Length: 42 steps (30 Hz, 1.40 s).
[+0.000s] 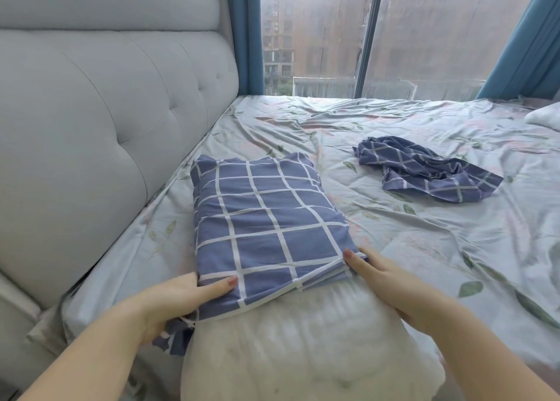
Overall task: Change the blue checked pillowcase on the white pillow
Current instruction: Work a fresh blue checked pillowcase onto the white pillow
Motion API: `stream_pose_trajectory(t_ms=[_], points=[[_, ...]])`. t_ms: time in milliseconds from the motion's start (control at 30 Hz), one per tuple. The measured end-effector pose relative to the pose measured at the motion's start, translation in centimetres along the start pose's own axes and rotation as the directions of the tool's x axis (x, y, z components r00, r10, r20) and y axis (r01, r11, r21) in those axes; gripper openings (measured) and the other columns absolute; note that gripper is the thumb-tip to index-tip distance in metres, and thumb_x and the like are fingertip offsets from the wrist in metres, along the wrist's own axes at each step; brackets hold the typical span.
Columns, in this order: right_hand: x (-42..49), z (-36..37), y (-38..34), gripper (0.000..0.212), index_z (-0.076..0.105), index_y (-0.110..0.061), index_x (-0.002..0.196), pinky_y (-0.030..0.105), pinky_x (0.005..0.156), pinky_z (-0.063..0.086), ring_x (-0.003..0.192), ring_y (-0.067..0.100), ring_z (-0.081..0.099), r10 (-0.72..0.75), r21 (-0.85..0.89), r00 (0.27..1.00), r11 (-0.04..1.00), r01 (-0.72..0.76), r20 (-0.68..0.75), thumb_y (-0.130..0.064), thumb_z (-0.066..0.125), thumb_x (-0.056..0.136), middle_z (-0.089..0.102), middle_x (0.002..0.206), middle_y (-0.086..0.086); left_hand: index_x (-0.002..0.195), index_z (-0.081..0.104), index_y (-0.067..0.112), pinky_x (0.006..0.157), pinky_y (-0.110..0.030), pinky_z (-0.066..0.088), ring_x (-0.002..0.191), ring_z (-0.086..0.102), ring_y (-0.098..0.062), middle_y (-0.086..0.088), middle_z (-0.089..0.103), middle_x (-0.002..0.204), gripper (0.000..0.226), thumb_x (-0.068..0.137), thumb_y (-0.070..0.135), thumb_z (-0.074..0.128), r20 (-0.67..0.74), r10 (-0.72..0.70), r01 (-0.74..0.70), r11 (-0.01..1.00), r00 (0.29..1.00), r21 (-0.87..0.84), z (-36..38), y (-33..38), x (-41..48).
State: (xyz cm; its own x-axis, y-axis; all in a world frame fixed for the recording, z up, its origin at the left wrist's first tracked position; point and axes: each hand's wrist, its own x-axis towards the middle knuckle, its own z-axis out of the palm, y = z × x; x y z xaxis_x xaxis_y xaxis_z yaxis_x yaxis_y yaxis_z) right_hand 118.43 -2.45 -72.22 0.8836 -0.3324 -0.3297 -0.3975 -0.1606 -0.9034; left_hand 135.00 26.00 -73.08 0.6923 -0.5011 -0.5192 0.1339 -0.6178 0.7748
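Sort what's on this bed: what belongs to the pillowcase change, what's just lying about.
Job: blue checked pillowcase, half over the white pillow; left hand and right hand gripping its hem; crumpled checked pillowcase, probably the other one.
Lying about: floral sheet, grey headboard, blue curtain, white bedding at far right.

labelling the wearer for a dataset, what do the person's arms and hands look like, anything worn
The left hand and right hand come in on bare forearms, with no sleeves in view. No ring, watch or bracelet shows on either. The nails that show are painted a dusty pink.
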Motion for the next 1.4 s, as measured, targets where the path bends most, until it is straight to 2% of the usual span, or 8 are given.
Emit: stream_pose_trajectory(t_ms=[133,300,467,633,767,967,1167,1400], points=[[1.9,1.0,-0.7,0.017,0.064,-0.013,0.096,0.021,0.062,0.038,0.075,0.02,0.057,-0.217,-0.041,0.932,0.976,0.215,-0.29,-0.029,0.057,0.098,0.059,0.081,0.021,0.105,0.06,0.039,0.078,-0.025,0.052,0.098,0.068,-0.011,0.015,0.075,0.097,0.07,0.053,0.086,0.065,-0.147,0.269,-0.283,0.955,0.952,-0.089,1.5,2.1,-0.2],[3.1,0.6,-3.3,0.024,0.054,-0.014,0.076,0.019,0.049,0.028,0.053,0.004,0.034,-0.391,0.054,0.752,0.87,0.49,-0.53,-0.021,0.055,0.099,0.041,0.058,-0.01,0.117,0.052,0.041,0.093,-0.019,0.047,0.105,0.059,0.011,0.026,0.065,0.111,0.059,0.068,0.074,0.058,-0.277,0.49,-0.552,0.802,0.827,-0.227,1.9,5.9,1.2],[3.8,-1.3,-6.1,0.012,0.065,-0.025,0.101,0.019,0.066,0.046,0.073,0.006,0.057,-0.532,-0.019,0.567,0.739,0.673,-0.629,-0.024,0.053,0.101,0.064,0.086,-0.001,0.13,0.049,0.032,0.078,-0.002,0.046,0.098,0.059,0.018,0.023,0.061,0.119,0.043,0.089,0.048,0.053,-0.439,0.581,-0.701,0.69,0.685,-0.18,2.0,9.5,4.4],[7.0,-3.3,-3.2,0.017,0.062,-0.015,0.093,0.016,0.058,0.038,0.07,0.009,0.052,-0.243,-0.019,0.78,0.959,0.284,-0.577,-0.028,0.055,0.1,0.06,0.073,-0.008,0.132,0.056,0.017,0.082,-0.014,0.047,0.105,0.063,-0.007,0.007,0.064,0.121,0.052,0.09,0.047,0.064,-0.385,0.371,-0.449,0.883,0.845,-0.134,2.2,7.2,9.3],[8.4,-4.2,-0.6,0.04,0.062,-0.012,0.124,0.036,0.097,0.04,0.115,0.028,0.055,-0.101,-0.16,0.784,0.987,0.002,-0.613,-0.041,0.048,0.1,0.062,0.124,0.011,0.105,0.066,0.005,0.073,-0.028,0.043,0.091,0.064,-0.02,-0.005,0.069,0.102,0.059,0.089,0.061,0.058,-0.317,0.176,-0.206,0.977,0.932,-0.061,1.4,4.3,10.8],[4.2,1.3,-2.6,0.049,0.071,-0.019,0.112,0.034,0.104,0.037,0.118,0.017,0.05,-0.713,-0.667,0.613,0.642,0.378,-0.339,-0.056,0.047,0.092,0.061,0.122,-0.002,0.114,0.067,0.014,0.102,-0.046,0.049,0.106,0.066,-0.028,-0.009,0.07,0.116,0.042,0.103,0.046,0.042,-0.299,0.144,-0.23,0.934,0.943,-0.275,1.2,4.6,10.4],[3.1,7.5,-3.0,0.084,0.037,-0.038,0.148,0.059,0.118,0.013,0.146,0.02,0.026,-0.707,-0.829,0.694,0.301,0.472,0.138,-0.085,0.035,0.078,0.032,0.156,-0.012,0.1,0.072,0.01,0.089,-0.05,0.053,0.092,0.066,-0.031,-0.027,0.069,0.106,0.036,0.105,0.031,0.044,-0.347,0.314,-0.453,0.764,0.884,-0.461,3.1,7.5,7.0],[5.1,7.9,-3.3,0.104,0.008,-0.054,0.149,0.061,0.116,0.005,0.148,0.016,0.008,-0.566,-0.806,0.818,0.434,0.403,0.104,-0.09,0.044,0.058,0.007,0.16,-0.024,0.089,0.074,0.008,0.074,-0.04,0.049,0.082,0.062,-0.033,-0.022,0.069,0.091,0.04,0.105,0.03,0.044,-0.337,0.304,-0.453,0.641,0.891,-0.62,3.6,8.1,5.3]])
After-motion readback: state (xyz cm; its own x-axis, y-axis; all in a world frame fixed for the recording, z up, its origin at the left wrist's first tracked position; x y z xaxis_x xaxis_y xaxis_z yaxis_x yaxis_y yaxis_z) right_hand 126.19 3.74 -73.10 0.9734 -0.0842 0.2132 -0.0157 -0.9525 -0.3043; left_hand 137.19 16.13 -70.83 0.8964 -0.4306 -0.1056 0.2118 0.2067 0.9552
